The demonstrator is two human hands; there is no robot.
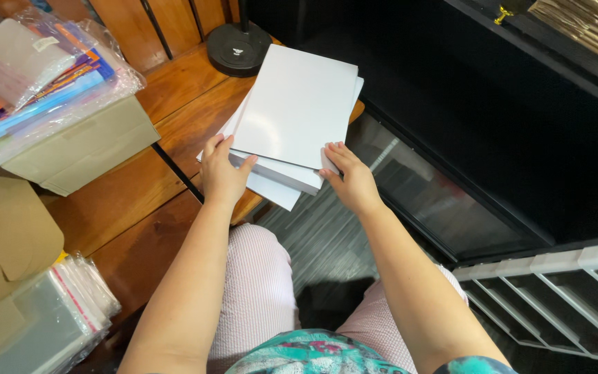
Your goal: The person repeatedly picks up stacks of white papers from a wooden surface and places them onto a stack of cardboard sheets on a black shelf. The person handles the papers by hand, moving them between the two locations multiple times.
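A stack of white sheets (292,111) lies at the near edge of a wooden tabletop (174,90), its lower corner jutting past the edge over the person's lap. The stack is fanned unevenly, the top sheet tilted and lower layers showing at the left and bottom. The left hand (221,173) presses on the stack's lower left side, thumb on the top sheets and fingers curled around the edge, so its grip is closed on the paper. The right hand (351,179) meets the lower right corner, fingertips touching the edge of the thick part of the stack; its grip is loosely curved against the sheets, and whether it is clamping them cannot be told. The stack sits between the two hands and reaches away from them. Just beyond the stack stands a round black lamp base (238,48). Farther left a cardboard box (84,149) carries a plastic-wrapped bundle of coloured papers (36,76). Clear plastic sleeves (50,312) lie at lower left
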